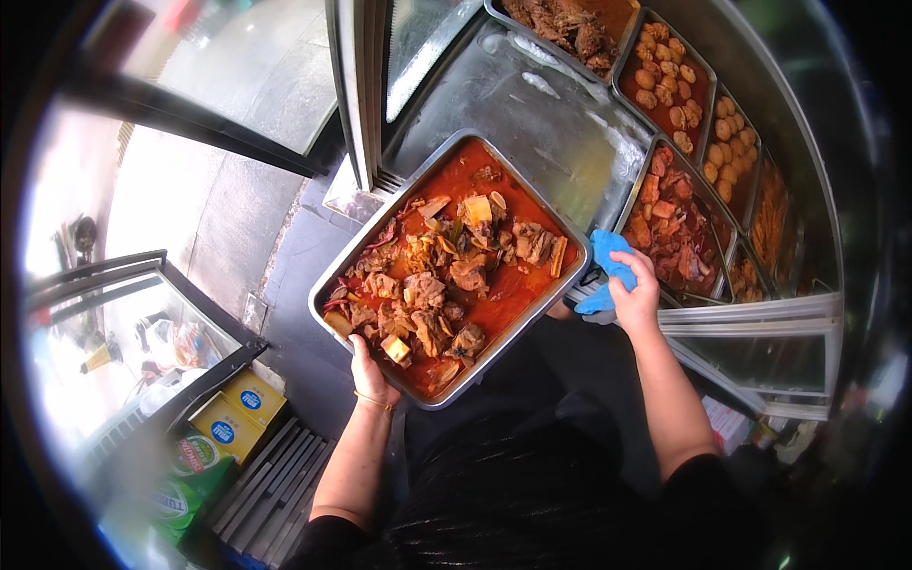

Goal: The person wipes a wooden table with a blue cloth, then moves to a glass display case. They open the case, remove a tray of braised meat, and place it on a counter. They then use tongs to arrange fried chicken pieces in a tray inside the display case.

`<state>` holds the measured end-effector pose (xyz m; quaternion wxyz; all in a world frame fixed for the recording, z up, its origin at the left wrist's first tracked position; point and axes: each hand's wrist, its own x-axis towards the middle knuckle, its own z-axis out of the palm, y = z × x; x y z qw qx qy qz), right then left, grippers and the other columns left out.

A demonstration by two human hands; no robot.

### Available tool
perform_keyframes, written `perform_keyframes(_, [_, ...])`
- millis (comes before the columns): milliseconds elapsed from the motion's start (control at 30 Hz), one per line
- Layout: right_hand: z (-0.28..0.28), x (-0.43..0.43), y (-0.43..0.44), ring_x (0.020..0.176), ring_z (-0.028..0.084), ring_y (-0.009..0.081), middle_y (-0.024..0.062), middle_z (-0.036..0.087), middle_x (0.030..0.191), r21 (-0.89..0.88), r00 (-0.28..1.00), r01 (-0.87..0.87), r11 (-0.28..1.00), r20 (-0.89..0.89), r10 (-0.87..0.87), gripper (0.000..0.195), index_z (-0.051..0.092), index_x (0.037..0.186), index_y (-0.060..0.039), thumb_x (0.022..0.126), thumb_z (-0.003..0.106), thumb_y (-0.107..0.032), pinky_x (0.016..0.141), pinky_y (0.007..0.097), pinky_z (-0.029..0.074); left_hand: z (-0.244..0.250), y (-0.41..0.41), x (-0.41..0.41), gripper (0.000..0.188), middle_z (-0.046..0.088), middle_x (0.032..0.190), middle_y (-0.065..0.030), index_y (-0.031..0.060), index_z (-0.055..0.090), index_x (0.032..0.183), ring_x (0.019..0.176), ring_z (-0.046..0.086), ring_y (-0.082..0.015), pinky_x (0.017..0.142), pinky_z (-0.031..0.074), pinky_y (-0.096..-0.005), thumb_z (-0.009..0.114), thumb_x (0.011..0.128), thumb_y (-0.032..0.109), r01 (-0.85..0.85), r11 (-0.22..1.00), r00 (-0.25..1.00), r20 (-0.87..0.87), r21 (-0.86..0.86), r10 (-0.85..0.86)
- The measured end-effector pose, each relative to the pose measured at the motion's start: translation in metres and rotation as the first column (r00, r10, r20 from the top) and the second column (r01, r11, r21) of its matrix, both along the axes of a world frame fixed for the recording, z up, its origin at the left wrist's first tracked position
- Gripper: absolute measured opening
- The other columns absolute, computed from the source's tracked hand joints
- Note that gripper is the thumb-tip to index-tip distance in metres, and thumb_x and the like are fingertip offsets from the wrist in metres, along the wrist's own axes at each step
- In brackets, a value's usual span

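Observation:
A rectangular metal tray point(440, 401) of meat chunks point(425, 291) in red oily broth is in front of my body. My left hand point(373, 377) grips its near left corner, thumb on the rim and the other fingers hidden underneath. With my right hand point(635, 293) I hold a crumpled blue cloth point(605, 263) right beside the tray's right corner. Whether the cloth touches the tray I cannot tell. Beyond the tray lies the wet, frosted metal surface point(491, 85) of a display case.
Inside the case, more trays hold braised meat point(570, 28), round brown pieces point(662, 68) and reddish chunks point(673, 221). Sliding glass doors point(755, 356) stand at right. An upright frame point(360, 92) rises at upper left. Yellow boxes point(239, 413) and green boxes point(189, 477) sit lower left.

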<state>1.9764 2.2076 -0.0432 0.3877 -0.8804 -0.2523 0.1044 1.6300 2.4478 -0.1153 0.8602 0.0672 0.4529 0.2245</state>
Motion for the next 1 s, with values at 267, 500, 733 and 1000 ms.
perform_keyframes(267, [-0.026, 0.149, 0.108, 0.129, 0.045, 0.0371, 0.0193, 0.044, 0.142, -0.039, 0.953, -0.204, 0.978, 0.221, 0.207, 0.054, 0.055, 0.134, -0.0168, 0.082, 0.064, -0.003, 0.110, 0.0436, 0.036, -0.005, -0.016, -0.001, 0.064, 0.049, 0.145, -0.0117, 0.0060, 0.037, 0.146, 0.128, 0.051, -0.0312, 0.109, 0.041, -0.0455, 0.041, 0.102, 0.052, -0.099, 0.995, 0.994, -0.034, 0.004, 0.099])
perform_keyframes(500, [-0.134, 0.179, 0.240, 0.145, 0.021, 0.0444, 0.0216, 0.029, 0.156, -0.310, 0.865, -0.320, 0.895, 0.290, 0.410, 0.070, 0.037, 0.150, -0.0250, 0.084, 0.054, -0.008, 0.118, 0.0493, 0.023, -0.013, -0.033, 0.001, 0.067, 0.048, 0.145, -0.0120, 0.0047, 0.036, 0.146, 0.128, 0.051, -0.0314, 0.109, 0.041, -0.0452, 0.043, 0.101, 0.053, -0.225, 0.974, 0.973, -0.050, 0.007, 0.225])
perform_keyframes(733, [-0.120, 0.145, 0.289, 0.133, 0.042, 0.0370, 0.0139, 0.057, 0.136, -0.135, 0.617, -0.753, 0.644, 0.198, 0.762, 0.051, 0.072, 0.113, -0.0210, 0.073, 0.052, 0.004, 0.112, 0.0429, 0.035, -0.023, -0.039, 0.000, 0.069, 0.047, 0.146, -0.0125, 0.0037, 0.035, 0.146, 0.130, 0.049, -0.0312, 0.110, 0.039, -0.0456, 0.044, 0.100, 0.054, -0.233, 0.972, 0.970, -0.069, 0.012, 0.233])
perform_keyframes(1000, [-0.110, 0.147, 0.230, 0.105, 0.055, 0.0275, 0.0015, 0.072, 0.109, -0.004, 0.463, -0.886, 0.463, 0.028, 0.886, 0.032, 0.076, 0.082, -0.0139, 0.069, 0.055, 0.007, 0.095, 0.0386, 0.045, -0.015, -0.032, 0.013, 0.073, 0.042, 0.150, -0.0126, 0.0064, 0.033, 0.149, 0.134, 0.044, -0.0332, 0.113, 0.035, -0.0479, 0.044, 0.098, 0.058, -0.160, 0.987, 0.985, -0.062, 0.023, 0.162])
